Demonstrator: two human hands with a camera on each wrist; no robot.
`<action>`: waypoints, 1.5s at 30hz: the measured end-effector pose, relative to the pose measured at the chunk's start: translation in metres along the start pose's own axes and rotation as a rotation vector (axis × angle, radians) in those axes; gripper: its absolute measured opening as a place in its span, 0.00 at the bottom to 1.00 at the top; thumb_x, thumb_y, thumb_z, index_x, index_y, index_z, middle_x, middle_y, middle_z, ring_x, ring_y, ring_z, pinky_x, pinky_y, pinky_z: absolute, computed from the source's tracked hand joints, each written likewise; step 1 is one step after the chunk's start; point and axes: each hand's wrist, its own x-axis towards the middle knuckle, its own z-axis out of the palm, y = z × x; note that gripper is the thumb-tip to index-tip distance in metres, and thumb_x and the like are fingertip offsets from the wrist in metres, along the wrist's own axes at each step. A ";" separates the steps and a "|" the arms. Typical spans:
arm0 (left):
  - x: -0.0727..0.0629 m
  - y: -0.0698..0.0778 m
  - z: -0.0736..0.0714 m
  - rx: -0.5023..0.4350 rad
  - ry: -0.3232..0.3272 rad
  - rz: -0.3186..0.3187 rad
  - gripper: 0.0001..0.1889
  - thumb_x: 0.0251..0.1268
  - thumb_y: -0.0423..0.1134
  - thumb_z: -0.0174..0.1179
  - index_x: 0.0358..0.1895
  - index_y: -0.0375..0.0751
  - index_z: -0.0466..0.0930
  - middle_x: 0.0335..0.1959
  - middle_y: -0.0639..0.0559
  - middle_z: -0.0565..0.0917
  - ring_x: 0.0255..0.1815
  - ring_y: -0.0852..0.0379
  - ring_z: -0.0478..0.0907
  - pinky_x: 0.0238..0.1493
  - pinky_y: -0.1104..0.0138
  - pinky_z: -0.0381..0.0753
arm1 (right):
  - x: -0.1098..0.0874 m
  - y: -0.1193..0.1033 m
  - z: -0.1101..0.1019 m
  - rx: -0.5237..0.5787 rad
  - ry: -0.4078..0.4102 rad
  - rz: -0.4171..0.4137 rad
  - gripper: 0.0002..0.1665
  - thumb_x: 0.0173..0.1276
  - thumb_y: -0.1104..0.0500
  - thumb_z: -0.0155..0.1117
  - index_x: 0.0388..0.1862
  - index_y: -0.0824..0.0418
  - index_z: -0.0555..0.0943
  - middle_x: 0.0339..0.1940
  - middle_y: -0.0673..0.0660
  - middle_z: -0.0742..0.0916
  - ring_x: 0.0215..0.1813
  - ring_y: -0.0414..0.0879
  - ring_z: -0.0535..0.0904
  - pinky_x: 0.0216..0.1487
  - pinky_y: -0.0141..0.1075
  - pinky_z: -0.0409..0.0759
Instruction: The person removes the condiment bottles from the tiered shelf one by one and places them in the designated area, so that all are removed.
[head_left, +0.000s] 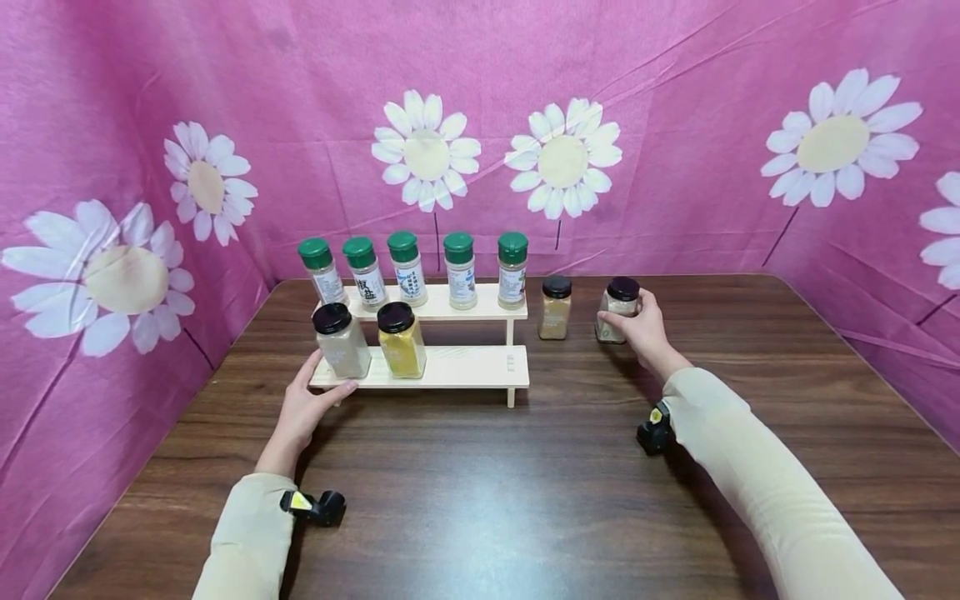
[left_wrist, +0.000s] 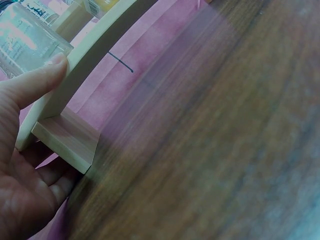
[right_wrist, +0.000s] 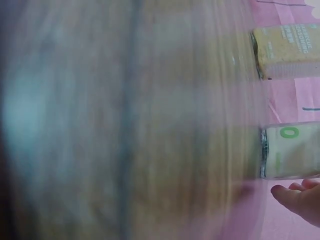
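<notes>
In the head view my left hand (head_left: 302, 410) holds the left end of the lower step of a pale wooden spice rack (head_left: 472, 367). The left wrist view shows its thumb on the board's front edge, beside a jar of pale powder (left_wrist: 30, 42), with fingers under the board by the rack's leg (left_wrist: 67, 142). On the right, my right hand (head_left: 647, 332) holds a black-lidded square jar of pale seasoning (head_left: 611, 329) standing on the table, thumb across its front. A black-lidded jar of tan seasoning (head_left: 554, 321) stands between that jar and the rack.
Several green-capped spice bottles (head_left: 461, 279) line the upper step. A black-lidded jar of yellow powder (head_left: 403, 350) shares the lower step with the pale-powder jar. Behind the dark wooden table (head_left: 480, 500) hangs a pink cloth (head_left: 675, 167) with daisies.
</notes>
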 end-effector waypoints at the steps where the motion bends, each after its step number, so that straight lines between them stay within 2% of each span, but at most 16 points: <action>1: 0.000 0.000 0.000 0.000 -0.001 -0.001 0.43 0.45 0.37 0.65 0.66 0.41 0.50 0.64 0.40 0.52 0.63 0.48 0.44 0.60 0.54 0.41 | 0.000 0.001 -0.001 -0.002 0.001 -0.001 0.39 0.48 0.65 0.66 0.57 0.69 0.57 0.48 0.63 0.74 0.43 0.42 0.70 0.42 0.30 0.70; 5: -0.001 0.002 0.000 0.000 -0.004 -0.006 0.43 0.45 0.37 0.65 0.66 0.41 0.50 0.64 0.40 0.52 0.63 0.47 0.43 0.60 0.53 0.41 | 0.000 -0.002 -0.004 0.010 -0.014 -0.003 0.39 0.49 0.65 0.65 0.58 0.69 0.56 0.48 0.61 0.73 0.44 0.41 0.69 0.43 0.28 0.69; 9: -0.002 0.002 -0.001 0.005 -0.001 -0.008 0.43 0.45 0.38 0.65 0.66 0.41 0.50 0.64 0.40 0.52 0.63 0.47 0.44 0.60 0.53 0.42 | -0.004 -0.018 -0.006 -0.008 -0.025 -0.002 0.39 0.50 0.68 0.63 0.58 0.72 0.55 0.50 0.65 0.70 0.48 0.47 0.66 0.47 0.34 0.66; 17: -0.003 0.002 -0.002 0.008 -0.004 -0.017 0.43 0.46 0.38 0.65 0.66 0.42 0.49 0.64 0.40 0.51 0.63 0.47 0.43 0.60 0.53 0.41 | -0.007 -0.029 -0.014 -0.091 -0.031 -0.023 0.44 0.49 0.64 0.66 0.61 0.72 0.52 0.56 0.71 0.66 0.53 0.57 0.62 0.53 0.42 0.62; 23: -0.002 0.000 -0.002 0.016 0.001 -0.014 0.43 0.46 0.38 0.65 0.66 0.42 0.49 0.64 0.40 0.52 0.63 0.47 0.43 0.60 0.54 0.42 | -0.013 -0.035 -0.020 -0.121 -0.029 -0.023 0.46 0.48 0.60 0.67 0.62 0.70 0.53 0.56 0.70 0.66 0.55 0.55 0.62 0.56 0.41 0.60; 29: -0.001 -0.001 -0.001 0.012 0.001 -0.007 0.43 0.46 0.37 0.65 0.66 0.41 0.50 0.64 0.39 0.52 0.63 0.47 0.44 0.60 0.54 0.42 | -0.019 -0.038 -0.027 -0.129 -0.042 -0.065 0.45 0.49 0.62 0.67 0.61 0.72 0.53 0.55 0.70 0.67 0.57 0.58 0.60 0.57 0.44 0.57; 37: -0.001 0.000 0.000 0.011 0.001 -0.002 0.43 0.45 0.37 0.65 0.66 0.40 0.50 0.64 0.39 0.53 0.63 0.47 0.44 0.60 0.54 0.42 | -0.032 -0.041 -0.035 -0.141 -0.053 -0.068 0.45 0.50 0.63 0.66 0.62 0.72 0.52 0.58 0.71 0.65 0.60 0.60 0.56 0.60 0.46 0.52; 45: -0.002 0.001 0.000 0.002 0.001 0.001 0.43 0.46 0.38 0.65 0.66 0.41 0.50 0.64 0.39 0.53 0.63 0.47 0.44 0.60 0.53 0.42 | -0.046 -0.048 -0.041 -0.149 -0.092 -0.066 0.47 0.51 0.60 0.66 0.63 0.69 0.50 0.60 0.70 0.61 0.62 0.60 0.52 0.59 0.48 0.51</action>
